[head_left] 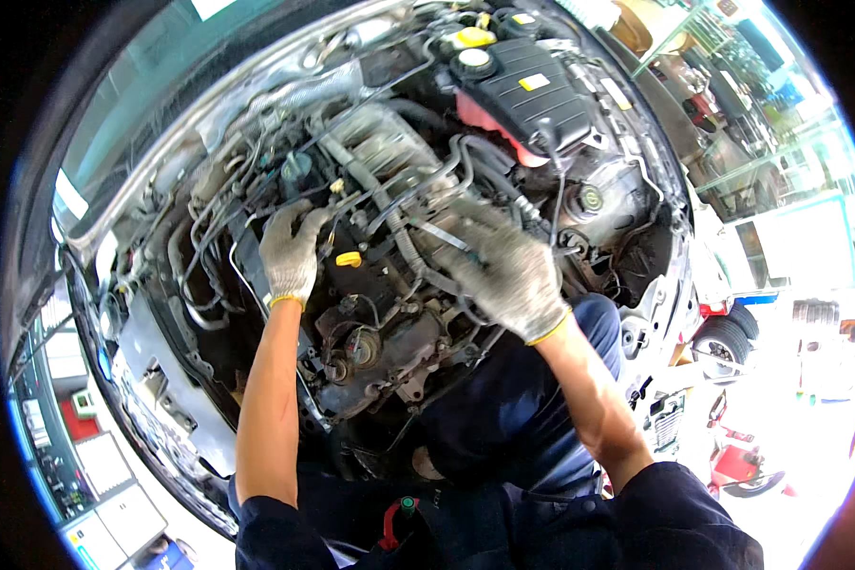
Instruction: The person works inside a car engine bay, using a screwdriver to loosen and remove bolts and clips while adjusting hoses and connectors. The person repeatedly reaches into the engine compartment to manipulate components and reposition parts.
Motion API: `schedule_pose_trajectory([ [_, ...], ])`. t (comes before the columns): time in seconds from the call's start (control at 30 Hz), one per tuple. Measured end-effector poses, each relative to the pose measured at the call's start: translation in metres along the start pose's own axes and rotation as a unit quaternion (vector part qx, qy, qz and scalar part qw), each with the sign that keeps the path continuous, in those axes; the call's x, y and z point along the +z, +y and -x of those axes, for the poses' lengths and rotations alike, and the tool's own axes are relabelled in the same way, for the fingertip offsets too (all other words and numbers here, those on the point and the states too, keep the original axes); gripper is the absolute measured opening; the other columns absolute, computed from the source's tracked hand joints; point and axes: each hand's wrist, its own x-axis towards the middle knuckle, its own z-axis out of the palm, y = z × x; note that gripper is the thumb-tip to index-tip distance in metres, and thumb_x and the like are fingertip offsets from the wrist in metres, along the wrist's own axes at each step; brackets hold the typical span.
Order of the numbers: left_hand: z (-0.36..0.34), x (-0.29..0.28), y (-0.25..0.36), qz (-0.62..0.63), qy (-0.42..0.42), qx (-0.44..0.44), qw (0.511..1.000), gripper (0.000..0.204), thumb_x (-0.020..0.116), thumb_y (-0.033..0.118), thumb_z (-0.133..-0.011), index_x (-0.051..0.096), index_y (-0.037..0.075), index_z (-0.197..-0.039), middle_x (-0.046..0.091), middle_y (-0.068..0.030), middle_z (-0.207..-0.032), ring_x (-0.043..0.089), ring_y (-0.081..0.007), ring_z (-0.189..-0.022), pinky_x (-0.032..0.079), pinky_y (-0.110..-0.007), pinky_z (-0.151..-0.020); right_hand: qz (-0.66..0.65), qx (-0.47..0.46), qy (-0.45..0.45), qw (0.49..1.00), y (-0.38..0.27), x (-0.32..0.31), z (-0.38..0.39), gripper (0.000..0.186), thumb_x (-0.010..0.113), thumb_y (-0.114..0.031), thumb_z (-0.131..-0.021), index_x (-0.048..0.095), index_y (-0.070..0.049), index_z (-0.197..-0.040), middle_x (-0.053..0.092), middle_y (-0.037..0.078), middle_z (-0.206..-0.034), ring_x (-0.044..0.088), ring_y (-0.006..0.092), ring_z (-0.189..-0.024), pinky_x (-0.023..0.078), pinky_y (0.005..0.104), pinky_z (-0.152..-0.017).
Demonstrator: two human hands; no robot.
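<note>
Both my hands wear pale grey knit work gloves with yellow cuffs and reach into a car's engine bay. My left hand rests beside the dark hoses and wiring at the engine's left, its thumb and forefinger apart; some fingertips are hidden among the parts. My right hand is over the engine's middle right, smeared by motion. A slim silver tool slants out of its grasp toward a thick grey hose. The tool's exact kind cannot be made out. Between my hands sits a yellow oil dipstick handle or cap.
A black ribbed box and a capped reservoir stand at the far right of the bay. My bent knee leans into the bay near my right forearm. Tyres and a red wheeled item stand on the floor at right.
</note>
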Motion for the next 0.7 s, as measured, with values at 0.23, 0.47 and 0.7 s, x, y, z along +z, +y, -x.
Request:
schedule_pose_trajectory([
  [0.23, 0.033, -0.054, -0.003, 0.13, -0.058, -0.185, 0.972, 0.054, 0.075, 0.043, -0.095, 0.069, 0.004, -0.131, 0.069, -0.0187, -0.134, 0.065, -0.0345, -0.123, 0.05, -0.046, -0.107, -0.16, 0.021, -0.08, 0.984, -0.042, 0.015, 0.074, 0.036, 0.075, -0.026, -0.095, 0.072, -0.012, -0.127, 0.075, 0.013, -0.115, 0.073, 0.0307, -0.094, 0.06, 0.0383, -0.081],
  [0.47, 0.027, -0.03, 0.023, 0.015, -0.063, -0.053, 0.997, 0.053, 0.073, 0.034, -0.092, 0.067, 0.008, -0.137, 0.062, -0.0195, -0.144, 0.054, -0.0383, -0.138, 0.045, -0.045, -0.116, -0.112, 0.21, -0.048, 0.97, 0.006, -0.012, 0.176, 0.026, 0.067, -0.017, -0.104, 0.072, 0.002, -0.12, 0.076, 0.018, -0.095, 0.068, 0.0218, -0.078, 0.054, 0.0359, -0.073],
  [0.7, 0.034, -0.001, -0.008, 0.051, 0.02, -0.007, 0.998, 0.038, 0.073, 0.02, -0.086, 0.074, 0.004, -0.12, 0.072, -0.0185, -0.116, 0.066, -0.04, -0.113, 0.054, -0.048, -0.099, -0.054, 0.061, -0.02, 0.996, 0.036, -0.013, 0.198, 0.028, 0.069, -0.02, -0.103, 0.07, 0.005, -0.113, 0.071, 0.022, -0.086, 0.064, 0.0308, -0.069, 0.051, 0.0413, -0.064],
])
